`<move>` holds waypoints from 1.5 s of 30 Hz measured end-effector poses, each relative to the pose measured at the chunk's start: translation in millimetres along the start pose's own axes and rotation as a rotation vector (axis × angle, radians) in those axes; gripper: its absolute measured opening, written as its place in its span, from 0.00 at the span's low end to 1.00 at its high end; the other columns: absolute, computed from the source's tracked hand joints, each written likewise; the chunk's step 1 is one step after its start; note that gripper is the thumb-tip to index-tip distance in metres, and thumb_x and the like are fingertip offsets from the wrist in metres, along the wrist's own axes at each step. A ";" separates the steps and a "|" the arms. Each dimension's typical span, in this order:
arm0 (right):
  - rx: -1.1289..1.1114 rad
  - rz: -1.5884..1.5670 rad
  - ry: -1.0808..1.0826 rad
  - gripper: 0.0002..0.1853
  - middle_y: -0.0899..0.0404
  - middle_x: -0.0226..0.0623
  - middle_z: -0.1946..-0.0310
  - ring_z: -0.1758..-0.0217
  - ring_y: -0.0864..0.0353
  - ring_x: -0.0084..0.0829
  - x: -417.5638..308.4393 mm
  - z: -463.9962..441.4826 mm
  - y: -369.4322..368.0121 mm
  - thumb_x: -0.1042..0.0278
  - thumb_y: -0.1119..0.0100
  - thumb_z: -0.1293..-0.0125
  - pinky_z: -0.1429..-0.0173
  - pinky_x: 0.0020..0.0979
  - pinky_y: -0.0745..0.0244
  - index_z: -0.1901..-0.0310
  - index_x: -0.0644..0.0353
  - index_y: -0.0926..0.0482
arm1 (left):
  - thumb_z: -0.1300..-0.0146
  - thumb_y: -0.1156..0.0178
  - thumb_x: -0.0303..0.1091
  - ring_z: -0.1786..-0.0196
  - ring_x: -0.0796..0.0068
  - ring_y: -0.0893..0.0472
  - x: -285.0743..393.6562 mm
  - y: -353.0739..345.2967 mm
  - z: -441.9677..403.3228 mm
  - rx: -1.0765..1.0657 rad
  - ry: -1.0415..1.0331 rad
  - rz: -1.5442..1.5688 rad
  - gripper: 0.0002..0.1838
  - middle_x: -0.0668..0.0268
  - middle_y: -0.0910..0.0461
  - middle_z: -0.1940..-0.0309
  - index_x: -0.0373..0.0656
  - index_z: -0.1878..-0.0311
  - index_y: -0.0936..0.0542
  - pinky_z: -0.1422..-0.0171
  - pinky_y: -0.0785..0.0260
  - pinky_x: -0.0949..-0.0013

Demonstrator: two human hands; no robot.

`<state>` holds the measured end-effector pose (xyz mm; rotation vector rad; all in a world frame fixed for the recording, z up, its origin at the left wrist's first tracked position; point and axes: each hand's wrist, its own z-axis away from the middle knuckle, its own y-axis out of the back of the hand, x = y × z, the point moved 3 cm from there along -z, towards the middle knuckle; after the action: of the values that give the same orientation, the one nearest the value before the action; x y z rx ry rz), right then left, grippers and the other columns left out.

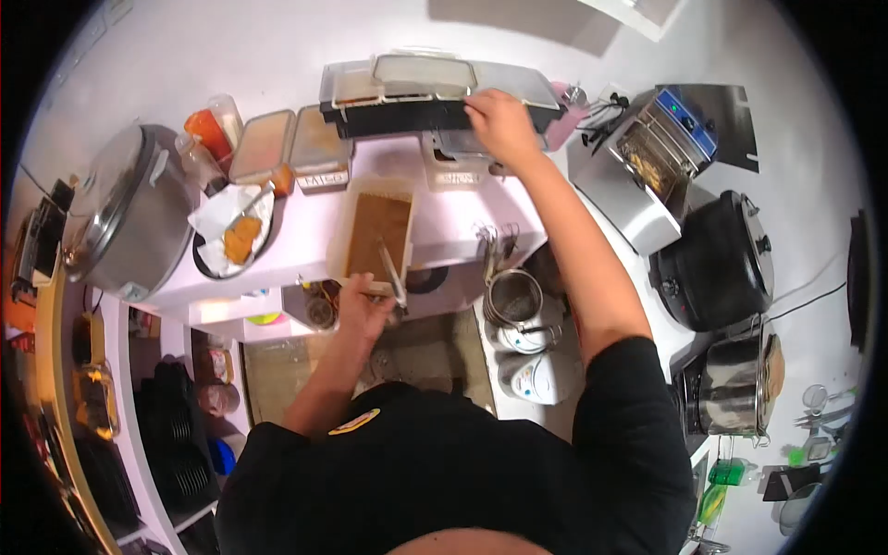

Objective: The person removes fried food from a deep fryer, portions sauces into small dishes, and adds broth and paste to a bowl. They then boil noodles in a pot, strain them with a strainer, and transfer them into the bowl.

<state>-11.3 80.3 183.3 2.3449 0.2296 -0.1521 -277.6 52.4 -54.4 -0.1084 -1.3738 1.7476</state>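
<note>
Your left hand (363, 310) is curling, partly closed, at the near end of the open tub (339, 250) of brown sauce (370, 231); whether it is gripping the rim or the spoon (392, 273) slanting there, one cannot tell. The tub is lying at the front edge of the surface (305, 222), about midway along. Your right hand (502, 128) is bending its fingers over the front rim of the clear lid (523, 88) on the long black box (407, 117); pinching or merely touching is not being shown. For sound handling, you should probably be holding the tub level, minding the spoon's handle, and easing the lid by its rim without jolting the box.

Along the back edge, the box is standing near the wall (277, 55). Toward the left edge, a black bowl (205, 264) is carrying paper (213, 222) and a fried piece (241, 239), with a big cooker (139, 213) standing beyond. On the right-hand counter (629, 268), a fryer (638, 217) is standing just beside a black pot (717, 264).
</note>
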 end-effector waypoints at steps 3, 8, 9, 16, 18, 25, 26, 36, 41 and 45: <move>-0.021 0.220 0.021 0.07 0.22 0.42 0.68 0.61 0.24 0.43 15.5 -53.2 -70.0 0.69 0.47 0.45 0.56 0.42 0.29 0.72 0.61 0.22 | 0.46 0.46 0.29 0.55 0.60 0.30 -6.6 0.3 -29.1 0.102 0.042 0.040 0.08 0.62 0.32 0.63 0.41 0.63 0.31 0.46 0.33 0.46; -0.348 0.512 -0.046 0.07 0.22 0.37 0.70 0.61 0.23 0.38 31.2 -91.2 -119.4 0.67 0.44 0.47 0.57 0.40 0.28 0.69 0.59 0.23 | 0.46 0.42 0.28 0.53 0.67 0.30 -9.1 -30.6 -42.9 0.035 0.055 0.072 0.09 0.66 0.31 0.63 0.41 0.64 0.31 0.41 0.37 0.45; -0.347 0.566 0.012 0.05 0.22 0.36 0.71 0.62 0.23 0.37 26.2 -97.8 -117.9 0.69 0.46 0.47 0.58 0.40 0.28 0.70 0.57 0.22 | 0.44 0.42 0.28 0.50 0.69 0.30 -16.5 -22.4 -54.5 -0.028 0.103 0.107 0.12 0.67 0.31 0.57 0.42 0.58 0.31 0.39 0.38 0.46; 0.117 0.333 0.324 0.01 0.23 0.36 0.76 0.69 0.23 0.35 -65.4 -96.5 -46.9 0.71 0.45 0.48 0.66 0.35 0.30 0.75 0.57 0.25 | 0.43 0.42 0.40 0.42 0.71 0.38 -19.2 -33.9 -43.1 0.099 0.310 -0.047 0.21 0.70 0.34 0.48 0.46 0.47 0.34 0.40 0.46 0.46; 0.195 0.179 0.291 0.02 0.23 0.37 0.76 0.70 0.24 0.36 -89.3 -73.1 -29.7 0.71 0.44 0.48 0.68 0.33 0.31 0.74 0.58 0.26 | 0.42 0.44 0.44 0.44 0.73 0.39 4.0 -22.5 -27.8 0.209 0.252 -0.056 0.22 0.72 0.35 0.48 0.48 0.46 0.34 0.42 0.47 0.51; -0.114 -1.086 -0.804 0.05 0.25 0.27 0.78 0.78 0.29 0.19 -48.9 28.7 -94.8 0.71 0.45 0.39 0.73 0.22 0.34 0.70 0.62 0.24 | 0.39 0.55 0.50 0.53 0.75 0.34 83.9 -9.6 -61.8 0.103 -0.281 -0.247 0.22 0.75 0.31 0.52 0.51 0.45 0.32 0.48 0.46 0.68; -0.129 -1.224 -0.930 0.05 0.26 0.26 0.78 0.78 0.30 0.16 -45.5 40.1 -104.3 0.71 0.45 0.39 0.74 0.20 0.35 0.70 0.62 0.24 | 0.38 0.58 0.50 0.50 0.73 0.32 92.4 -20.5 -70.5 0.050 -0.243 -0.245 0.22 0.72 0.30 0.51 0.48 0.46 0.32 0.45 0.44 0.64; -0.236 -1.045 -1.226 0.11 0.24 0.32 0.80 0.77 0.25 0.25 18.6 115.6 -139.7 0.67 0.40 0.42 0.72 0.23 0.31 0.62 0.65 0.25 | 0.39 0.47 0.34 0.57 0.79 0.26 78.9 -37.0 -99.0 -0.072 -0.191 -0.647 0.19 0.68 0.28 0.54 0.44 0.44 0.32 0.56 0.32 0.76; -0.277 -0.340 -0.954 0.21 0.22 0.50 0.75 0.67 0.21 0.46 -22.1 110.6 -96.1 0.56 0.43 0.42 0.59 0.35 0.28 0.57 0.69 0.28 | 0.41 0.44 0.29 0.62 0.80 0.26 84.0 -58.3 -74.1 -0.042 -0.162 -0.668 0.26 0.68 0.28 0.57 0.42 0.38 0.37 0.63 0.32 0.81; -0.269 -0.196 -0.688 0.26 0.22 0.52 0.63 0.59 0.22 0.45 -32.0 134.0 -124.6 0.55 0.49 0.38 0.53 0.35 0.30 0.46 0.68 0.33 | 0.41 0.46 0.29 0.59 0.78 0.27 80.5 -63.3 -70.1 -0.080 -0.161 -0.810 0.29 0.65 0.29 0.57 0.42 0.35 0.40 0.59 0.33 0.79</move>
<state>-74.3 67.8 9.0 1.8731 0.1247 -0.9394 -251.3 158.1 5.0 0.4928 -1.3375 1.0331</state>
